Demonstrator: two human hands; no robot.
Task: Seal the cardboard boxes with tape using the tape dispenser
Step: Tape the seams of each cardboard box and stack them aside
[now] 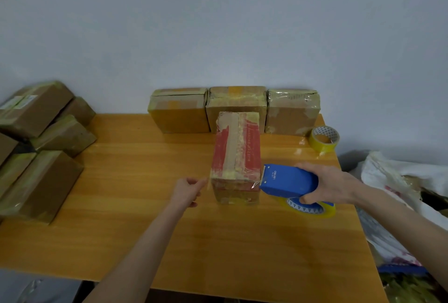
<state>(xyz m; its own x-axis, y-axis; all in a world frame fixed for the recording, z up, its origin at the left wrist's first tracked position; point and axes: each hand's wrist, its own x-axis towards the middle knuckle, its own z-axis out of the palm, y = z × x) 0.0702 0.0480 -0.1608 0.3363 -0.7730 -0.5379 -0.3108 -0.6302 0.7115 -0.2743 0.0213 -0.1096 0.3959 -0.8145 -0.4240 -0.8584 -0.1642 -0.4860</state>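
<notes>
In the middle of a wooden table (145,205) lies a long cardboard box with red print (236,152), its short end toward the viewer and its top already streaked with yellowish tape. A blue tape dispenser (288,179) sits against the box's near right corner, blade end touching the cardboard, with a crinkled bit of clear film showing where they meet. The tape roll (312,210) hangs below the dispenser, just above the table.

The likely trouble: the box is narrow and nothing presses down on it, so a pull on the tape could drag or turn it. Clear film that goes slack could also wrinkle or stick to itself before it lands.

The right hand (324,184) wraps the dispenser body firmly, thumb on top, fingers curled underneath. The left hand (186,191) is just beside the box's near left corner, fingers curled with thumb and forefinger close together. Whether it pinches a tape end or touches the box cannot be told.

Behind the box, three taped cardboard boxes (178,113) stand in a row against the wall. A spare roll of yellow tape (323,141) rests near the far right table corner. A pile of taped boxes (41,147) crowds the left side, and a white bag (400,174) lies off the right edge.
</notes>
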